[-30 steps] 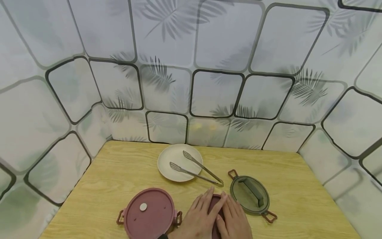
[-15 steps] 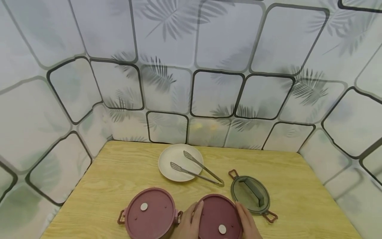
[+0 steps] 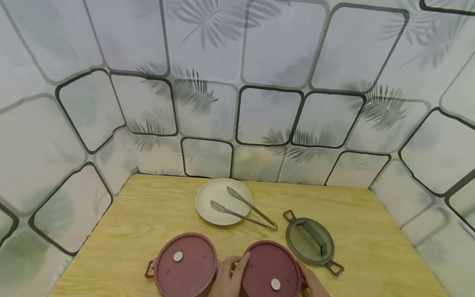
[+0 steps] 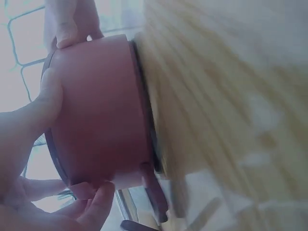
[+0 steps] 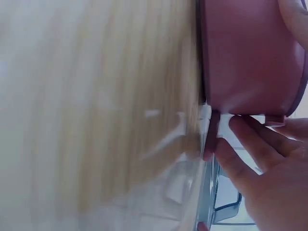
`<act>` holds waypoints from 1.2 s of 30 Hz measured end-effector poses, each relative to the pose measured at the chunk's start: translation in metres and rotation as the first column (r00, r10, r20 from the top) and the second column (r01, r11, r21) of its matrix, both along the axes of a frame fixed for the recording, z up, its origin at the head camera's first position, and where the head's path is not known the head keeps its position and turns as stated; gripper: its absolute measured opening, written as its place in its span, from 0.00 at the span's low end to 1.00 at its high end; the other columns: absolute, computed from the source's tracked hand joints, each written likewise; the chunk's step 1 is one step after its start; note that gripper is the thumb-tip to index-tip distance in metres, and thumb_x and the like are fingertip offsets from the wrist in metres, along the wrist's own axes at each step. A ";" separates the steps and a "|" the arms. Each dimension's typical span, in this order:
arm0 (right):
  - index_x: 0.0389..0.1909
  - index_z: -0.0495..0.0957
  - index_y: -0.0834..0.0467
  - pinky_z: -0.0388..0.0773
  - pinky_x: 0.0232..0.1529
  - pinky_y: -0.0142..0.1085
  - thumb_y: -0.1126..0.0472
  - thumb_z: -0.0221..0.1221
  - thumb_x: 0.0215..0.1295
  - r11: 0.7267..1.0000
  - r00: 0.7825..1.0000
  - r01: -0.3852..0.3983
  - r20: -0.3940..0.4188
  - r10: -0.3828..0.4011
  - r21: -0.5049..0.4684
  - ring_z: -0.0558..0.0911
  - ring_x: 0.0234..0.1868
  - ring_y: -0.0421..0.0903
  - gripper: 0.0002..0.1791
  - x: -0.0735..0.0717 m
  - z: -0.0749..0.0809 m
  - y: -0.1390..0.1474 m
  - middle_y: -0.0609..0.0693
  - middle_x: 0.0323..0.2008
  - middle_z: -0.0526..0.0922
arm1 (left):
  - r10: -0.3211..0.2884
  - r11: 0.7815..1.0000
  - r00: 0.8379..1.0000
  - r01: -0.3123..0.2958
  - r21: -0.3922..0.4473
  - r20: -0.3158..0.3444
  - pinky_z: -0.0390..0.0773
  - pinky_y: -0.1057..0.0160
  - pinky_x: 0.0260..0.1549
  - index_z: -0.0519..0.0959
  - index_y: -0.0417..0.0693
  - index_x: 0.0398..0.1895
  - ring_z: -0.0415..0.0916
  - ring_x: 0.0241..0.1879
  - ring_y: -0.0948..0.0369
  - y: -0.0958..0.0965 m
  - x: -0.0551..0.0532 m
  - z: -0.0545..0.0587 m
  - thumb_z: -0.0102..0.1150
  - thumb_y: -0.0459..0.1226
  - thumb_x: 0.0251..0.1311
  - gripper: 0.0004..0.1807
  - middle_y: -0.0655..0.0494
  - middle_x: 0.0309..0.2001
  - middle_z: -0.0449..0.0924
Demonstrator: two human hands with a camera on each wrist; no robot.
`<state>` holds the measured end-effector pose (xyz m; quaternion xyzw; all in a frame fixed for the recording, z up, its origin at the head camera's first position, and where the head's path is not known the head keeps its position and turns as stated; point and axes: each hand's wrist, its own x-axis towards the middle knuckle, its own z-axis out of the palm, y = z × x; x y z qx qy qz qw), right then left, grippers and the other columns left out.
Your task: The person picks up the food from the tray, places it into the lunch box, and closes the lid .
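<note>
A maroon lidded pot with a white knob on its lid stands at the front of the table. My left hand grips its left side; in the left wrist view, the thumb lies on the pot's wall near the rim and the fingers curl by a side tab. On the opposite side, my right hand holds the pot, with fingers curled under the handle tab. A second maroon lidded pot stands just to the left, partly cut off by the frame's lower edge.
A white plate sits toward the back, with metal tongs lying across it and onto the table. To the right is a shallow green pan with a glass lid and red-brown side handles. Patterned cloth walls surround the wooden table.
Both hands were together on top of the right pot, covering most of it. They have parted to its two sides and moved lower, showing the whole lid. The other items stay put.
</note>
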<state>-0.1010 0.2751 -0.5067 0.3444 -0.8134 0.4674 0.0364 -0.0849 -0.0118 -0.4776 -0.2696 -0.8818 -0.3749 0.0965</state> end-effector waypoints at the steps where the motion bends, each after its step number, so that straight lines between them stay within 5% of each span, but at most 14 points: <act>1: 0.66 0.45 0.32 0.79 0.31 0.36 0.63 0.60 0.53 1.000 0.998 0.019 0.060 -0.019 -0.007 0.72 0.45 0.35 0.47 0.003 0.004 0.000 0.36 0.52 0.68 | -0.007 1.000 1.000 0.007 0.010 0.009 0.72 0.64 0.28 0.56 0.55 0.68 0.62 0.41 0.61 -0.001 0.001 0.002 0.55 0.65 0.49 0.45 0.50 0.53 0.63; 5: 0.66 0.47 0.33 0.79 0.34 0.37 0.60 0.60 0.53 0.998 0.992 0.063 0.115 -0.060 -0.018 0.71 0.48 0.36 0.44 0.008 0.027 -0.006 0.38 0.55 0.66 | -0.032 0.997 0.997 0.037 0.070 -0.067 0.74 0.61 0.31 0.57 0.52 0.68 0.64 0.45 0.58 -0.004 -0.001 0.014 0.55 0.63 0.51 0.44 0.50 0.54 0.64; 9: 0.68 0.52 0.48 0.78 0.35 0.38 0.54 0.66 0.48 0.985 0.982 0.170 0.085 -0.170 0.010 0.71 0.48 0.39 0.46 0.010 0.051 -0.023 0.52 0.54 0.69 | -0.018 0.994 0.974 0.042 0.103 -0.224 0.74 0.56 0.35 0.57 0.46 0.67 0.62 0.49 0.56 -0.014 -0.008 0.030 0.55 0.62 0.50 0.46 0.49 0.57 0.64; 15: 0.67 0.54 0.49 0.76 0.36 0.39 0.49 0.74 0.35 0.896 0.897 0.441 0.012 -0.442 0.050 0.73 0.45 0.42 0.56 0.019 0.070 -0.066 0.53 0.55 0.70 | 0.070 0.993 0.961 -0.041 0.111 -0.267 0.75 0.53 0.40 0.56 0.47 0.68 0.63 0.52 0.58 -0.035 -0.011 0.056 0.61 0.62 0.42 0.52 0.52 0.60 0.66; 21: 0.68 0.53 0.52 0.77 0.39 0.38 0.51 0.75 0.35 0.931 0.929 0.361 -0.065 -0.364 -0.046 0.73 0.49 0.44 0.57 0.008 0.083 -0.094 0.50 0.58 0.69 | 0.201 0.975 0.949 -0.171 0.140 -0.243 0.76 0.50 0.39 0.58 0.55 0.67 0.65 0.53 0.60 -0.058 -0.008 0.078 0.63 0.63 0.37 0.52 0.60 0.58 0.70; 25: 0.68 0.53 0.51 0.76 0.41 0.38 0.47 0.73 0.37 0.946 0.943 0.319 -0.080 -0.323 -0.063 0.71 0.50 0.43 0.56 0.000 0.088 -0.109 0.47 0.56 0.70 | 0.228 0.969 0.950 -0.201 0.142 -0.211 0.77 0.52 0.40 0.59 0.58 0.67 0.64 0.54 0.61 -0.074 -0.006 0.086 0.68 0.59 0.33 0.53 0.61 0.59 0.69; 31: 0.68 0.52 0.51 0.76 0.44 0.39 0.42 0.71 0.38 0.960 0.960 0.272 -0.048 -0.275 -0.068 0.69 0.53 0.45 0.56 -0.009 0.090 -0.142 0.47 0.58 0.68 | 0.213 0.968 0.950 -0.174 0.178 -0.227 0.71 0.69 0.48 0.62 0.50 0.65 0.63 0.56 0.59 -0.106 -0.011 0.077 0.72 0.51 0.30 0.52 0.55 0.60 0.69; 36: 0.68 0.52 0.50 0.76 0.46 0.41 0.39 0.69 0.40 0.961 0.962 0.273 -0.007 -0.273 -0.043 0.68 0.55 0.44 0.55 -0.008 0.084 -0.168 0.47 0.58 0.68 | 0.245 0.960 0.956 -0.217 0.176 -0.159 0.68 0.73 0.49 0.62 0.53 0.65 0.62 0.57 0.61 -0.132 -0.009 0.066 0.74 0.48 0.31 0.51 0.56 0.61 0.68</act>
